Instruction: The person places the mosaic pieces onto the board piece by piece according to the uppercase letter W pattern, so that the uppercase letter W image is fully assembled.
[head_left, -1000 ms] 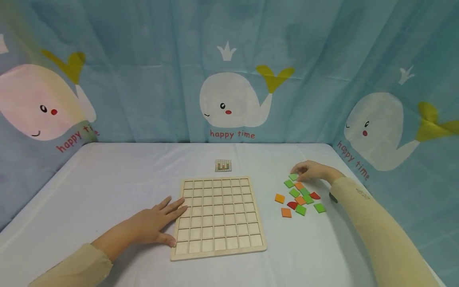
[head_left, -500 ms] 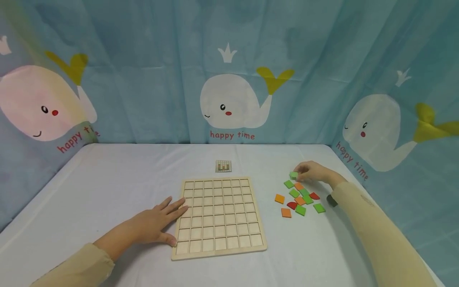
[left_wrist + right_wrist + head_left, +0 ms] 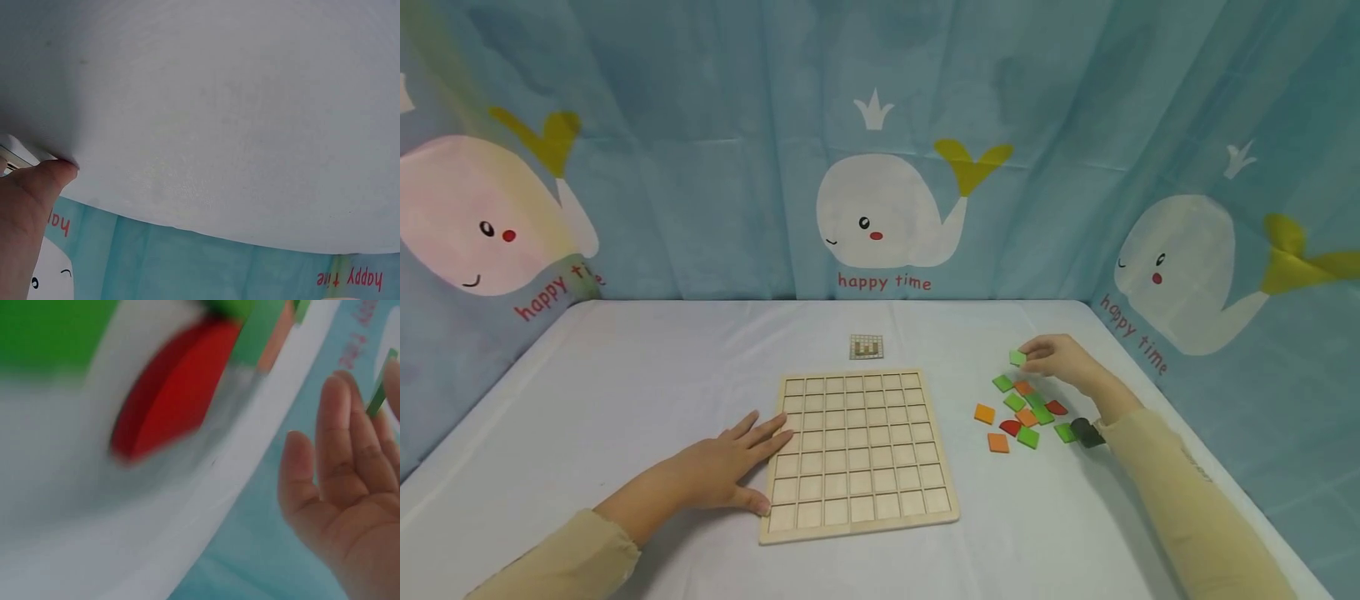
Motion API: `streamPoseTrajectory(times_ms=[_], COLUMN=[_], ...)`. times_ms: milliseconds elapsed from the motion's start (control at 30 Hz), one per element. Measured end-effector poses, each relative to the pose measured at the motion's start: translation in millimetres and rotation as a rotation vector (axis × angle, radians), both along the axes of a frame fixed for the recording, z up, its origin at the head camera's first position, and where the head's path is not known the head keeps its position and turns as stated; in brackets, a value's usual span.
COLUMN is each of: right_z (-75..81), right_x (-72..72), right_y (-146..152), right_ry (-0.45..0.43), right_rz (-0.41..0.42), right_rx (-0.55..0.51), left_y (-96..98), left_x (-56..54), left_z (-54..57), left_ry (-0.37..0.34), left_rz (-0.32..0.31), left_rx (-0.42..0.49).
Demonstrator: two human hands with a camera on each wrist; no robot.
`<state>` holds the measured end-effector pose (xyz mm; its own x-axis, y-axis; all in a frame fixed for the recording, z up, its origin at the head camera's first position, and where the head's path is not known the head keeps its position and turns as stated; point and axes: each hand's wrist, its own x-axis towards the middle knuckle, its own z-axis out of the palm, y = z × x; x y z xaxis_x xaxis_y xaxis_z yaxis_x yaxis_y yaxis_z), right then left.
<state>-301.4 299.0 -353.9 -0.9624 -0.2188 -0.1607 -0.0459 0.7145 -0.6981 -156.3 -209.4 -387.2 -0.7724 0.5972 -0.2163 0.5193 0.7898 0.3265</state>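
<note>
My right hand (image 3: 1063, 362) pinches a small green square tile (image 3: 1017, 357) between thumb and fingers, above the far end of a loose group of tiles. In the right wrist view the tile (image 3: 378, 390) shows only as a thin green edge by the fingers. My left hand (image 3: 715, 471) lies with fingers spread on the left edge of a wooden grid board (image 3: 857, 458), whose squares hold no tiles. The left wrist view catches little more than part of that hand (image 3: 31, 212) at the board's edge.
Below the right hand lie several green tiles (image 3: 1027, 437), orange squares (image 3: 985, 414) and red rounded pieces (image 3: 1010, 427); some overlap. A small patterned card (image 3: 867, 347) lies beyond the board. A dark wrist camera (image 3: 1086, 433) hangs under the right forearm. A blue whale-print curtain (image 3: 722, 167) borders the white table.
The right hand has taken hold of the green tile and lifted it slightly off the table. The left hand and the board have stayed in place.
</note>
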Motion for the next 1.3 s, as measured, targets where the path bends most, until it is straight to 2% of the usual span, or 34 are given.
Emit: streamPoseTrajectory(times_ms=[267,467,700,900,1300], right_z=[5.5,9.5,12.1,14.4,11.2], right_x=[16.7,24.9,32.9,40.7,53.1], right_y=[-21,-38,-50,-61,-86], right_ry=[-0.078,-0.137,-0.099,-0.093,-0.067], right_rz=[-0.072,-0.113,-0.093,-0.077,-0.061], right_rx=[-0.163,-0.200,-0.209,-0.259,-0.288], left_y=[-0.9,-1.0,-1.8,-1.4,-0.4], left_x=[0.4,0.4,0.2,-0.3,0.1], left_z=[-0.6,-1.0,-3.3,-2.9,-0.8], left_ry=[0.009,0.020,0.034,0.026,0.026], left_rz=[-0.014,-0.008,-0.005,-0.012,-0.021], left_rx=[-0.020,-0.019,-0.017,-0.012,-0.020])
